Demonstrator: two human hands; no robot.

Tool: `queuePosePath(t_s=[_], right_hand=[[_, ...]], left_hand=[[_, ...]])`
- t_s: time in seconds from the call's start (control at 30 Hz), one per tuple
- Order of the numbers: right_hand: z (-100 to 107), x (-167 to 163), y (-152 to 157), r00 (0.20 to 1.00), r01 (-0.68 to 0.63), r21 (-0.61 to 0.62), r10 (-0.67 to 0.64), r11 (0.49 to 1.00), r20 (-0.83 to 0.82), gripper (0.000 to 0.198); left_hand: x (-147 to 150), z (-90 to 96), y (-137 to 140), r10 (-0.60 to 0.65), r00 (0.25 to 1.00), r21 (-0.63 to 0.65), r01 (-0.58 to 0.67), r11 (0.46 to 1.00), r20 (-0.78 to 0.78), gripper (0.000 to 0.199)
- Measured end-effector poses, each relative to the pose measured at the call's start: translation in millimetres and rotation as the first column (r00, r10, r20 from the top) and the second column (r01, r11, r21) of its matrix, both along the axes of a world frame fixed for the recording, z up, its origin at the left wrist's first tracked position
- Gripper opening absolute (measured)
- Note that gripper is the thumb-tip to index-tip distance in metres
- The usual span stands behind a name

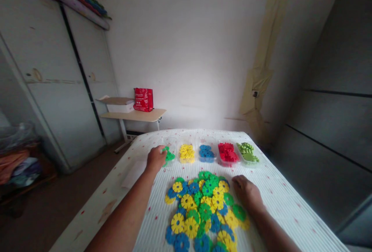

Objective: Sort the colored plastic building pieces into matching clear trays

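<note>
My left hand point(157, 158) reaches over the left edge of a clear container with green pieces point(169, 156). Its fingers are bent together at the green pieces; whether one is pinched between them is hidden. On the table lies a loose pile of flower-shaped plastic discs point(205, 205) in yellow, green and blue, some overlapping. My right hand point(247, 191) rests beside the pile's upper right edge, fingers curled inward, and what they hold, if anything, cannot be seen.
Right of the green container stand clear containers of yellow pieces point(186, 153), blue pieces point(206, 153), red pieces point(228, 154) and light green pieces point(247, 153). A pale sheet point(133, 174) lies by my left forearm. Behind, a side table point(145, 115) carries a red bag point(143, 100).
</note>
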State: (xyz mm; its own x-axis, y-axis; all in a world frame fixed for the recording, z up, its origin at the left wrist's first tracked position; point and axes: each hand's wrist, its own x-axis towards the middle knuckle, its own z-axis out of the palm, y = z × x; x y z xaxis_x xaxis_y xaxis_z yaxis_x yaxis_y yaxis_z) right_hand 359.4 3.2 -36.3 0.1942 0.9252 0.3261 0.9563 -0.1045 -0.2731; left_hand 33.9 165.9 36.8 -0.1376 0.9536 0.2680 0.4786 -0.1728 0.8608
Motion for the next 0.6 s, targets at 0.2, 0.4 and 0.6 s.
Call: queuePosePath(t_s=[0.2, 0.4, 0.6], right_hand=[[-0.9, 1.8, 1.1, 1.0, 0.004, -0.029, -0.004, 1.0, -0.009, 0.027], [5.2, -1.3, -1.9, 0.999, -0.005, -0.036, 0.003, 0.999, -0.042, 0.027], [12.4, -11.3, -4.9, 0.973, -0.057, 0.002, 0.056, 0.998, -0.223, 0.029]], left_hand=[[-9.6, -12.2, -42.4, 0.039, 0.973, 0.136, -0.008, 0.991, -0.227, 0.021], [-15.0, -51.5, -92.6, -0.046, 0.925, 0.177, 0.121, 0.977, -0.378, 0.023], [-22.3, -80.5, -108.0, -0.073, 0.958, 0.097, 0.103, 0.99, -0.276, 0.021]])
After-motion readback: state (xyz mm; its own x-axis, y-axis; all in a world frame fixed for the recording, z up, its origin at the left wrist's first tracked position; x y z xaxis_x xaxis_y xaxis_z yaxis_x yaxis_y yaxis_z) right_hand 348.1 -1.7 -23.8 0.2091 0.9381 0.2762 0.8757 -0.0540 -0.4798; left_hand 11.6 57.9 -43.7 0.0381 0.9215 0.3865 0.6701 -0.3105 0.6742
